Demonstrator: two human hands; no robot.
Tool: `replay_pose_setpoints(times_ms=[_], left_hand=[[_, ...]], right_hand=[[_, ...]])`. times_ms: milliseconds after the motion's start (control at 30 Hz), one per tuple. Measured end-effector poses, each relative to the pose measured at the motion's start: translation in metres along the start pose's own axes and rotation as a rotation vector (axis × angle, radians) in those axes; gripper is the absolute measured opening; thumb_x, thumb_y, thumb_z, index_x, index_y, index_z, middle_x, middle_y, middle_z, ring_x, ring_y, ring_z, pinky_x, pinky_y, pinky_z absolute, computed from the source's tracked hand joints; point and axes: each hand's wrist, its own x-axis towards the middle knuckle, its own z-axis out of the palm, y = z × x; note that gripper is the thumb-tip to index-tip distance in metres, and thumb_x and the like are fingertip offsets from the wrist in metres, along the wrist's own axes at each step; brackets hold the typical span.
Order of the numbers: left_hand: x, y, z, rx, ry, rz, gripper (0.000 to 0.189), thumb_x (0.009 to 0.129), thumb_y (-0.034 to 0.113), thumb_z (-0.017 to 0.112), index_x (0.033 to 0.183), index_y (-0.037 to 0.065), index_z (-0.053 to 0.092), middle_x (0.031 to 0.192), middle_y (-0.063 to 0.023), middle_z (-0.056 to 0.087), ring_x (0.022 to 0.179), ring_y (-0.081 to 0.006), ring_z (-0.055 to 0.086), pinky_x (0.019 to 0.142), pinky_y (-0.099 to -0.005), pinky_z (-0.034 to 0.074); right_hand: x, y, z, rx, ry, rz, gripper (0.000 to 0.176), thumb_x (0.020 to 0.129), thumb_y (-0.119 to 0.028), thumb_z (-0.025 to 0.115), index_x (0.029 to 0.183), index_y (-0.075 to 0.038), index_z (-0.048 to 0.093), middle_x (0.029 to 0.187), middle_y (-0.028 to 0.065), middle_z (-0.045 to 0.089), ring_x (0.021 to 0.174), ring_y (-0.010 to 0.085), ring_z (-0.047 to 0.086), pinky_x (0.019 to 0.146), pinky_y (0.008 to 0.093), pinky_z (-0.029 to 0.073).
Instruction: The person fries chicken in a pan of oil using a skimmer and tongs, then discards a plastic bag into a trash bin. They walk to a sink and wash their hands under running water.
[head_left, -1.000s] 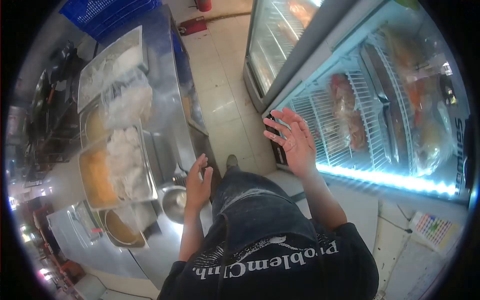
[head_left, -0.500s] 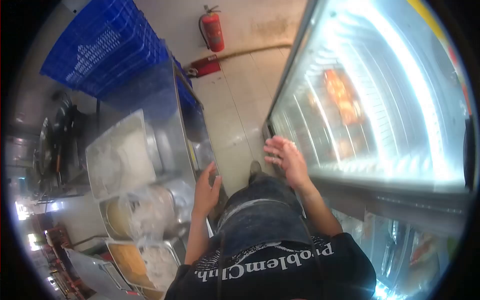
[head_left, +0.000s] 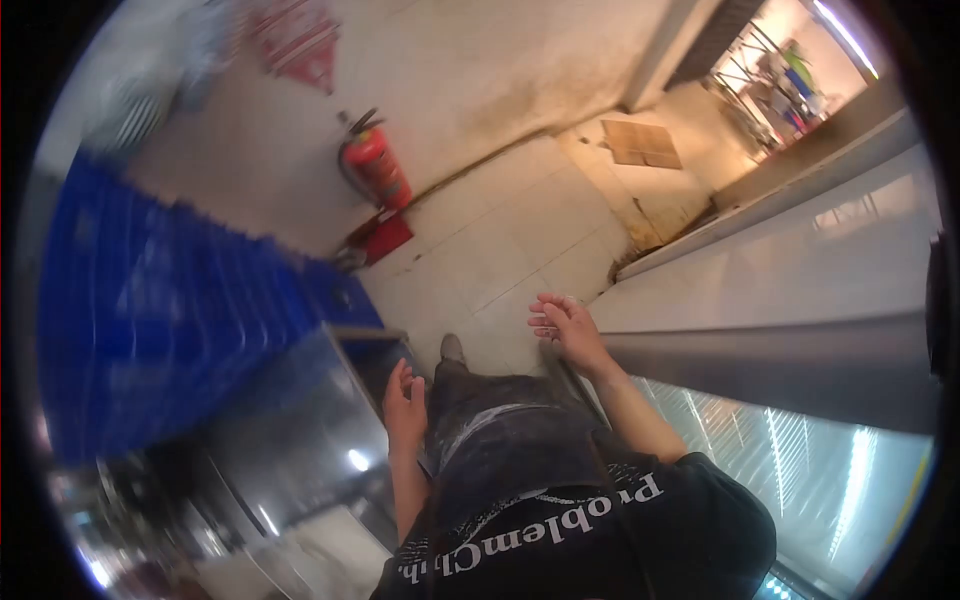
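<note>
Both of my hands hang free in front of my dark apron point(head_left: 520, 430), away from any object. My left hand point(head_left: 404, 400) has its fingers loosely apart, close to the corner of the steel table point(head_left: 300, 420). To the right, my right hand point(head_left: 566, 328) is held out over the tiled floor with fingers spread and slightly bent; pale residue seems to be on the fingers. The lit glass display fridge point(head_left: 790, 470) stands beside my right forearm. One shoe point(head_left: 452, 348) shows ahead on the floor.
Stacked blue plastic crates point(head_left: 170, 310) stand at the left. A red fire extinguisher point(head_left: 377, 170) is by the wall, above a red box point(head_left: 385, 238). Flat brown cardboard point(head_left: 641, 144) lies on the floor near a doorway point(head_left: 780, 80). A pale tub point(head_left: 310, 550) is lower left.
My view has moved forward along the aisle and turned. The food tubs and fridge have slid back, while the doorway and cardboard have come into view. Both hands remain free.
</note>
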Motion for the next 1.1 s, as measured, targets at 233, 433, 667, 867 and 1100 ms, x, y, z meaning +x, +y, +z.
replay_pose_setpoints(times_ms=[233,433,667,867,1100], left_hand=[[0.243,0.099,0.030,0.229,-0.367,0.173,0.049,0.100,0.019,0.064,0.144,0.000,0.052,0.132,-0.0199,0.066,0.118,-0.0288,0.065,0.098,-0.0379,0.050],[0.458,0.110,0.151,0.105,-0.592,0.017,0.048,0.100,0.021,0.063,0.142,-0.001,0.052,0.125,-0.0179,0.067,0.109,-0.0275,0.067,0.094,-0.0381,0.052],[0.596,0.075,0.203,1.575,-1.167,0.153,0.034,0.100,0.023,0.051,0.123,0.006,0.069,0.122,-0.0167,0.068,0.117,-0.0342,0.064,0.089,-0.0467,0.053],[0.695,0.159,0.337,1.287,-1.003,-0.063,0.035,0.100,0.024,0.051,0.123,0.004,0.068,0.123,-0.0171,0.067,0.119,-0.0344,0.063,0.090,-0.0470,0.052],[0.884,0.310,0.582,1.512,-1.094,0.286,0.036,0.100,0.025,0.051,0.123,0.003,0.068,0.125,-0.0175,0.067,0.121,-0.0346,0.062,0.092,-0.0473,0.052]], right_hand=[[0.077,-0.077,-0.034,0.335,0.590,-0.112,0.045,0.106,-0.024,0.055,0.141,0.002,0.047,0.128,0.0154,0.062,0.107,0.0240,0.066,0.088,0.0358,0.057],[0.149,-0.094,-0.135,0.622,1.010,-0.184,0.042,0.105,-0.023,0.055,0.138,0.002,0.049,0.125,0.0145,0.062,0.104,0.0234,0.066,0.086,0.0355,0.057],[0.266,-0.117,-0.303,0.149,1.189,0.090,0.037,0.103,-0.025,0.056,0.130,0.000,0.059,0.115,0.0121,0.069,0.099,0.0215,0.068,0.087,0.0355,0.055],[0.342,-0.113,-0.442,-0.453,1.012,0.407,0.042,0.098,-0.031,0.058,0.126,0.000,0.065,0.113,0.0204,0.073,0.107,0.0343,0.069,0.092,0.0427,0.053],[0.420,-0.090,-0.521,0.322,1.278,0.755,0.029,0.096,-0.025,0.056,0.110,-0.002,0.068,0.097,0.0149,0.070,0.084,0.0291,0.071,0.071,0.0456,0.056]])
